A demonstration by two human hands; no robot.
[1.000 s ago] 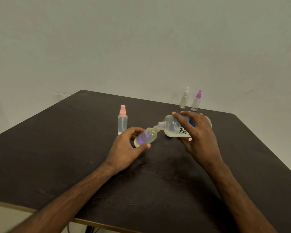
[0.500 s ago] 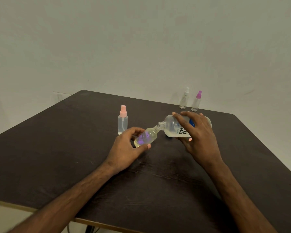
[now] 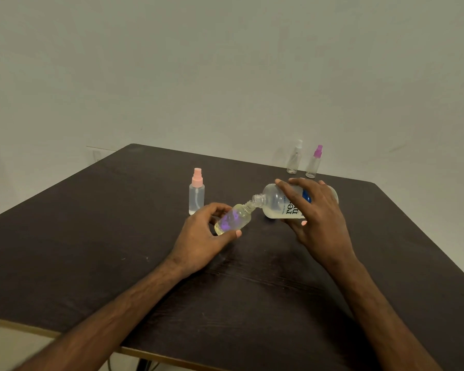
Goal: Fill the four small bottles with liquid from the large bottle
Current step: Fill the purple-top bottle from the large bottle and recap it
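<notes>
My right hand (image 3: 318, 215) grips the large clear bottle (image 3: 275, 202), tipped on its side above the table with its open neck pointing left. Its neck meets the mouth of a small uncapped bottle (image 3: 233, 219) that shows a purple tint, held tilted in my left hand (image 3: 201, 236). Pale liquid lies in both. A small spray bottle with a pink cap (image 3: 196, 191) stands upright just behind my left hand. Two more small spray bottles, one with a white cap (image 3: 294, 158) and one with a magenta cap (image 3: 314, 162), stand at the table's far edge.
The dark wooden table (image 3: 118, 236) has its near edge at the bottom left and a right edge slanting down past my right forearm. A plain pale wall rises behind it. A small blue object (image 3: 269, 218) lies on the table under the large bottle.
</notes>
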